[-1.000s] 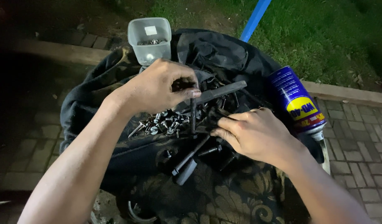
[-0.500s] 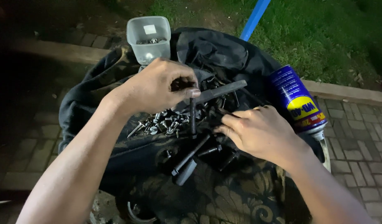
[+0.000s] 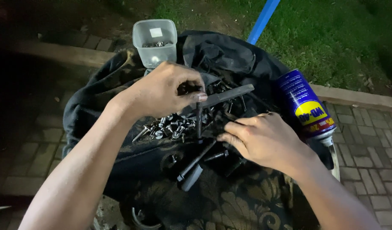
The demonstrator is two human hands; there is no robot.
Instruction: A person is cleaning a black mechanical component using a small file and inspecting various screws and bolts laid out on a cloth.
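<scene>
Your left hand [image 3: 162,91] pinched a dark bolt [image 3: 198,121] at frame centre, its long axis hanging vertically above the screw pile [image 3: 170,127]; your right hand [image 3: 264,138], lower right, lay loosely curled on the tools, gripping nothing visible.

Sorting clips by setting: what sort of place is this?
Probably a garden or yard at night: grass behind, brick paving underfoot, and both hands sorting screws on a dark cloth.
</scene>
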